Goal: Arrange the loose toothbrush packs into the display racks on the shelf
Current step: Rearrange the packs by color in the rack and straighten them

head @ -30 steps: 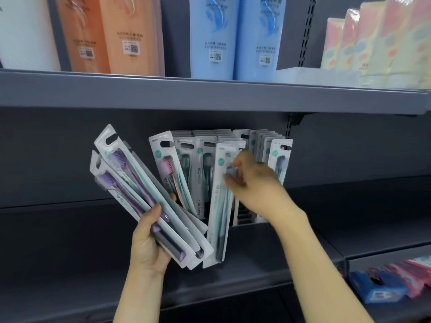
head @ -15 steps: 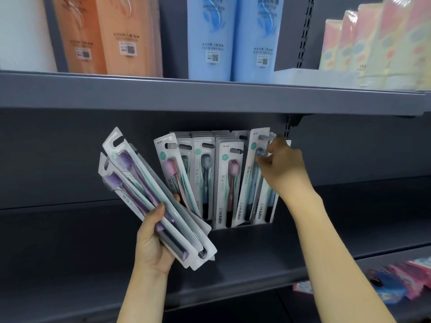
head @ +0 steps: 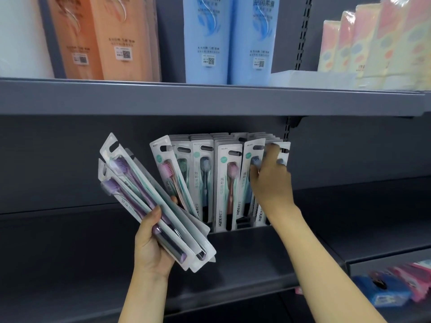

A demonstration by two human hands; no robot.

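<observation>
Left of the display rack (head: 233, 226), the left hand (head: 151, 248) grips a fanned bundle of loose toothbrush packs (head: 149, 201) near their lower ends, thumb across the front and fingers curled behind. The bundle tilts up and to the left of the rack; its purple-brush packs lie in front, and the right edge of the bundle overlaps the rack's leaning leftmost pack (head: 172, 176). Inside the rack, packs stand in upright rows on the dark shelf (head: 70, 241), hang-holes at the top.

At the rack's right end, the right hand (head: 271, 183) reaches in among the last row of packs (head: 283, 150), fingers spread against their fronts. Blur hides whether those fingers pinch a pack or only push, so that grip cannot be told.

The step in hand looks like seating a pack in the rightmost row. To do it well, the pack should probably go in bottom edge first, square to its neighbours, then be pressed back until its top lines up with the row. The leaning leftmost pack seems to want straightening too.

Above the rack, the upper shelf's edge (head: 210, 99) leaves modest room for lifting packs in from the top. Right of the rack the shelf runs bare and open, giving the forearm free sweep.
</observation>
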